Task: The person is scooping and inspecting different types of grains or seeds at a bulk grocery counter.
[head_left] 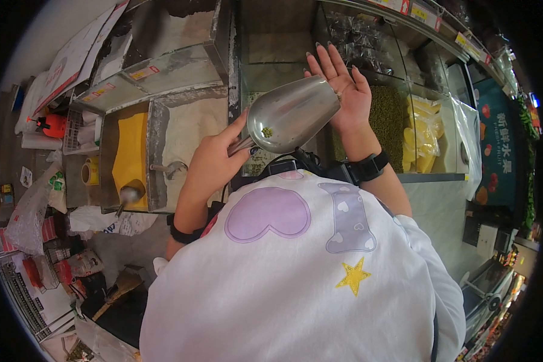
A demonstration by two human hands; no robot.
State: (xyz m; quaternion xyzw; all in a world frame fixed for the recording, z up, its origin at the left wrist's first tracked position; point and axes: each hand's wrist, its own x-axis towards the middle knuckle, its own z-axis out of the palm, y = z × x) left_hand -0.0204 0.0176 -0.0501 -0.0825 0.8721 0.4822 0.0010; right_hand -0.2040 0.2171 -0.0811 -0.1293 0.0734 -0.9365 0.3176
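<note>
My left hand (217,151) grips the short handle of a metal scoop (298,111), its fingers closed around it. The scoop is tilted, with its mouth towards the upper right. A small cluster of green beans (267,132) lies inside, near the handle end. At the scoop's lip, my right hand (349,96) is held palm up with the fingers spread, its palm edge right beside the rim. Below and behind that wrist is a bin of green mung beans (387,120).
Yellow packaged goods (424,136) fill the compartment on the right. Leftward stand bins of white powder (193,130) and yellow grain (131,148), each with a metal scoop in it. Dark wrapped packets (359,42) sit at the back. A broom-like brush (123,286) is at lower left.
</note>
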